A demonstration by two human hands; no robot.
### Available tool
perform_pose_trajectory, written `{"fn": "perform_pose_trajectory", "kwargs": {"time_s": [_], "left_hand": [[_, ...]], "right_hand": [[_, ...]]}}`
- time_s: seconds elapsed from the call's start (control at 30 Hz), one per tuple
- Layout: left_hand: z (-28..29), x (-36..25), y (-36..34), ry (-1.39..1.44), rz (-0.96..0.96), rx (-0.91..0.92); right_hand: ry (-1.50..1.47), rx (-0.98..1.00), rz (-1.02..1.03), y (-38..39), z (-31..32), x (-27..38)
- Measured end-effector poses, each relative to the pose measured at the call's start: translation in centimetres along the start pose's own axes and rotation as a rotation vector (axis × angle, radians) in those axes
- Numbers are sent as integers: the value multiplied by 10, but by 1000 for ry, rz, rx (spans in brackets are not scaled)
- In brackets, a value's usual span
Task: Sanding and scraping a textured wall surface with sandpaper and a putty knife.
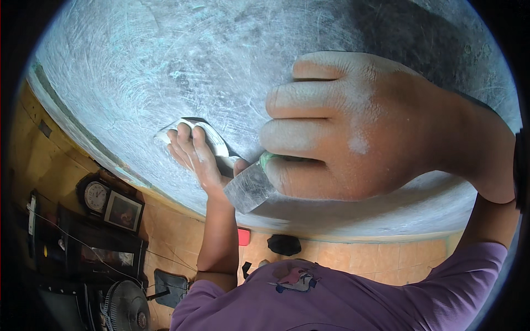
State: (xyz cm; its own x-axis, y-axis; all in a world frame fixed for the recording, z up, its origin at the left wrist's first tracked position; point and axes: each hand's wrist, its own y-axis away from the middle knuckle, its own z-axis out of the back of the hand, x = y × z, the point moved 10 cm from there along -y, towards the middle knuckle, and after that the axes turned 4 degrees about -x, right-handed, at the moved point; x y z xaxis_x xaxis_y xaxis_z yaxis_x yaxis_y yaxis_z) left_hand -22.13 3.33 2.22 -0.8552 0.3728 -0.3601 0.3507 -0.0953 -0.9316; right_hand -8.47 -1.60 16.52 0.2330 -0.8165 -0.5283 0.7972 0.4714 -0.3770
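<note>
One clock (95, 196) with a round face sits at the far left beside a framed picture (122, 211), with a fan (127, 309) below them. To their right, a large grey-blue wall (165, 66) curves across the view. On its lower part lies a white sheet (217, 142), pressed against it by the left hand (197, 160), whose fingers are straight and spread, thumb apart. The step in hand looks like rubbing the surface; another stroke would call for flat, even pressure. The sheet is pale and bent, its rounded edge lifted, with a dark gap along the top. Just right of it, a clear block (249, 187) with a green edge juts from the right hand (353, 132), whose dusty fingers lie close together and seem wrapped around it; their tips' grip is hidden. The wall is covered in fine, swirling scratches.
</note>
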Motion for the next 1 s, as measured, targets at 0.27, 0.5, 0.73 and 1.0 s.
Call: {"fn": "perform_pose_trajectory", "kwargs": {"time_s": [0.27, 0.5, 0.73, 1.0], "left_hand": [[0, -11, -6, -93, -70, 39], [-2, 3, 6, -12, -22, 31], [1, -3, -5, -12, -89, 33], [3, -2, -4, -3, -111, 26]], "right_hand": [[-27, 43, -35, 0, -3, -3], [8, 47, -15, 2, -4, -1], [-39, 124, -40, 0, -7, -1], [-38, 146, -10, 0, -9, -2]]}}
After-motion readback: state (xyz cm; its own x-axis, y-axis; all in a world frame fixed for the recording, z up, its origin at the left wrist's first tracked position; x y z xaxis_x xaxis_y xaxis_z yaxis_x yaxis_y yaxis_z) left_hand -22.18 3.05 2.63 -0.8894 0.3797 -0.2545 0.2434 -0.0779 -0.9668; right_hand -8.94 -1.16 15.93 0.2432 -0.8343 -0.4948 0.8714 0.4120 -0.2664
